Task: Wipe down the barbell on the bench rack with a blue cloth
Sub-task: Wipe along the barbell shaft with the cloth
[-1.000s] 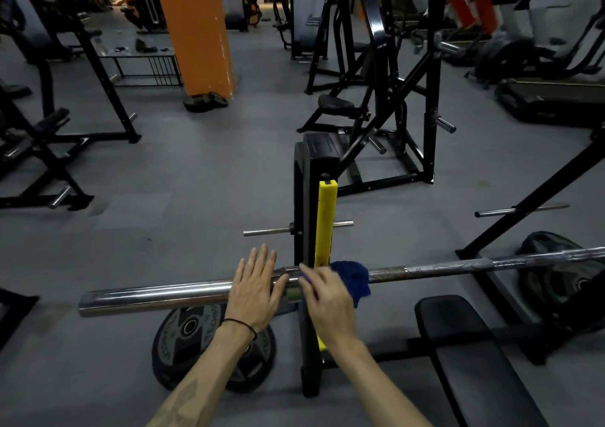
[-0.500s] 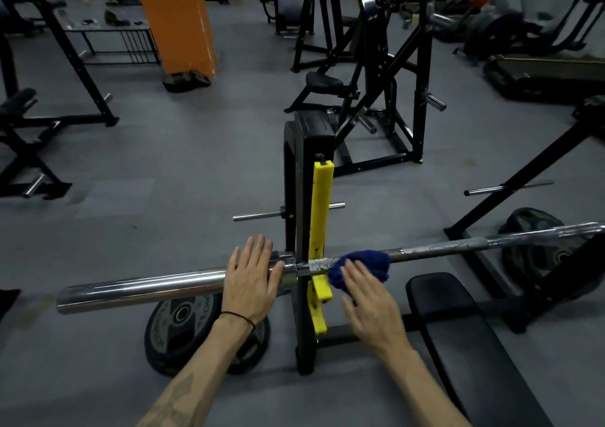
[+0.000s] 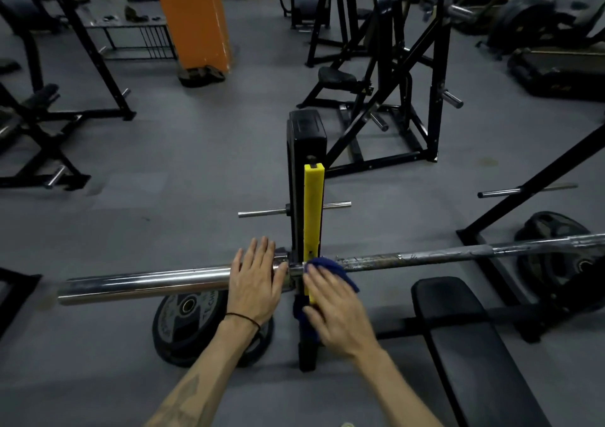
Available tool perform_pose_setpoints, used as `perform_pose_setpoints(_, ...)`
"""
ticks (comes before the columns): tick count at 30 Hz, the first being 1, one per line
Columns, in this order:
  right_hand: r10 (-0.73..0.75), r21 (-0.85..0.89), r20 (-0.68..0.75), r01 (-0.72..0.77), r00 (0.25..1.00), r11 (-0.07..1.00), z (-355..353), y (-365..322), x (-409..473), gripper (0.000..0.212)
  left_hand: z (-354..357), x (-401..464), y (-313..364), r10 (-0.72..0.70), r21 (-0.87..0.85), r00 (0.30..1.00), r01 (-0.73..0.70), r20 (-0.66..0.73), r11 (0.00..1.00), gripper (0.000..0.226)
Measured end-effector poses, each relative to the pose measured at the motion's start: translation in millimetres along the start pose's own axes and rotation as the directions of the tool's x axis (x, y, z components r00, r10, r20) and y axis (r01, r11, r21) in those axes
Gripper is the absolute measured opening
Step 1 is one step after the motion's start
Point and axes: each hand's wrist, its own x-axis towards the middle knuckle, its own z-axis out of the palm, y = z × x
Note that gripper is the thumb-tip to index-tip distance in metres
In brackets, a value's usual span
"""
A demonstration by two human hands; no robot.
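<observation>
Barbell (image 3: 409, 258) lies across the rack upright (image 3: 306, 177), held in the yellow cradle (image 3: 312, 210). Left hand (image 3: 257, 279) lies flat on the chrome sleeve (image 3: 147, 282), fingers straight, gripping nothing. Right hand (image 3: 334, 308) presses the cloth (image 3: 334, 271) onto the shaft just right of the cradle; fingers extended over the fabric, grip loose rather than wrapped. A fold of cloth hangs below the right palm.

Risks, as judged: the hanging fold may snag on the cradle edge if the stroke runs leftward. Flat pressure cleans only the top of the shaft; underside likely missed. The sleeve may rotate under the left palm, giving poor bracing. Plate (image 3: 190, 325) lies on the floor beneath the left wrist.
</observation>
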Motion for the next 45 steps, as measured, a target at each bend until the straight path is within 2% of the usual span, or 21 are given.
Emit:
perform_pose_setpoints(2, 0.083, 0.031, -0.075, -0.081, 0.994, 0.996, -10.5, 20.7, -10.5, 0.058, -1.0, 0.6, 1.1, -0.009, -0.014, 1.0, 0.009, -0.004, 1.0, 0.073)
perform_pose_setpoints(4, 0.219, 0.134, -0.11, -0.204, 0.97, 0.97, -10.7, 8.3, -10.0, 0.061, -0.9, 0.9, 5.1, -0.029, -0.022, 0.999, 0.029, -0.019, 0.999, 0.074)
perform_pose_setpoints(5, 0.225, 0.161, -0.094, -0.208, 0.97, 0.965, -7.0, -5.4, -5.2, 0.064, -1.4, 2.6, 8.3, -0.04, -0.025, 0.999, 0.039, -0.022, 0.999, 0.074)
perform_pose_setpoints(8, 0.017, 0.169, 0.059, -0.027, 0.998, 0.985, -6.2, -19.8, 5.4, 0.067, -0.8, 5.4, 13.9, -0.068, -0.028, 0.997, 0.068, -0.02, 0.997, 0.076)
perform_pose_setpoints(10, -0.082, 0.063, 0.051, 0.079, 0.995, 0.995, -16.0, 10.9, 8.5, 0.063, 0.7, 5.0, 12.6, -0.071, -0.04, 0.997, 0.07, -0.015, 0.997, 0.078)
perform_pose_setpoints(11, -0.049, 0.04, 0.0, 0.049, 0.999, 0.998, -20.4, 27.2, 6.6, 0.06, 1.2, 4.9, 12.0, -0.07, -0.046, 0.998, 0.069, -0.01, 0.997, 0.079)
perform_pose_setpoints(14, 0.21, 0.166, -0.138, -0.186, 0.968, 0.968, -22.1, 36.0, 0.2, 0.059, 0.0, 6.3, 14.6, -0.077, -0.052, 0.997, 0.076, -0.008, 0.996, 0.08)
perform_pose_setpoints(15, 0.203, 0.189, -0.133, -0.176, 0.97, 0.966, -16.4, 22.2, 2.5, 0.061, -0.6, 6.7, 16.0, -0.082, -0.051, 0.997, 0.081, -0.01, 0.995, 0.079)
perform_pose_setpoints(18, -0.004, 0.145, 0.022, 0.0, 1.0, 0.989, 3.7, -18.1, 2.8, 0.063, -1.1, 6.3, 16.3, -0.081, -0.033, 0.997, 0.08, -0.015, 0.996, 0.08)
perform_pose_setpoints(20, -0.06, 0.066, 0.029, 0.058, 0.998, 0.996, -0.4, -2.4, 1.9, 0.059, -1.9, 6.4, 14.7, -0.073, -0.035, 0.997, 0.073, 0.0, 0.997, 0.082)
perform_pose_setpoints(22, -0.01, 0.021, -0.044, 0.011, 0.999, 1.0, -9.1, 25.5, -2.9, 0.055, -3.8, 6.0, 15.0, -0.072, -0.038, 0.997, 0.072, 0.005, 0.997, 0.086)
perform_pose_setpoints(25, 0.192, 0.152, -0.13, -0.172, 0.973, 0.973, -14.0, 25.7, -6.2, 0.058, -6.1, 4.4, 18.7, -0.085, -0.045, 0.996, 0.085, 0.019, 0.995, 0.088)
perform_pose_setpoints(27, 0.145, 0.188, -0.071, -0.13, 0.987, 0.974, -4.9, -8.5, 2.9, 0.062, -5.5, 3.8, 19.3, -0.094, -0.039, 0.995, 0.095, 0.018, 0.995, 0.088)
perform_pose_setpoints(30, -0.026, 0.11, 0.024, 0.024, 0.999, 0.994, 3.8, -22.8, 5.5, 0.063, -4.9, 3.0, 16.8, -0.09, -0.029, 0.996, 0.09, 0.027, 0.995, 0.086)
perform_pose_setpoints(32, 0.017, 0.03, -0.031, -0.016, 0.999, 0.999, -3.4, 2.7, 1.8, 0.059, -5.8, 2.4, 15.4, -0.075, -0.039, 0.997, 0.076, 0.034, 0.996, 0.085)
perform_pose_setpoints(35, 0.224, 0.118, -0.132, -0.209, 0.966, 0.971, -11.6, 15.0, -4.8, 0.061, -6.3, 2.2, 15.7, -0.07, -0.037, 0.997, 0.072, 0.037, 0.997, 0.086)
perform_pose_setpoints(36, 0.227, 0.152, -0.118, -0.208, 0.967, 0.966, -10.3, 4.2, -0.8, 0.064, -5.6, 2.2, 15.9, -0.074, -0.037, 0.997, 0.075, 0.032, 0.997, 0.086)
perform_pose_setpoints(38, 0.098, 0.162, -0.019, -0.094, 0.995, 0.982, -2.9, -24.9, 6.8, 0.068, -4.2, 1.8, 15.4, -0.085, -0.031, 0.996, 0.086, 0.028, 0.996, 0.086)
perform_pose_setpoints(41, -0.093, 0.028, 0.021, 0.092, 0.995, 0.995, -5.9, -15.1, 3.7, 0.059, -5.1, 1.4, 16.1, -0.079, -0.034, 0.996, 0.081, 0.032, 0.996, 0.087)
perform_pose_setpoints(43, -0.068, -0.013, -0.048, 0.068, 0.997, 0.998, -11.7, 10.2, -6.5, 0.053, -7.0, 2.4, 17.6, -0.079, -0.047, 0.997, 0.08, 0.028, 0.996, 0.088)
perform_pose_setpoints(45, 0.058, 0.068, -0.104, -0.051, 0.993, 0.996, -9.0, 14.3, -15.3, 0.054, -8.9, 3.3, 19.9, -0.08, -0.043, 0.997, 0.081, 0.024, 0.996, 0.089)
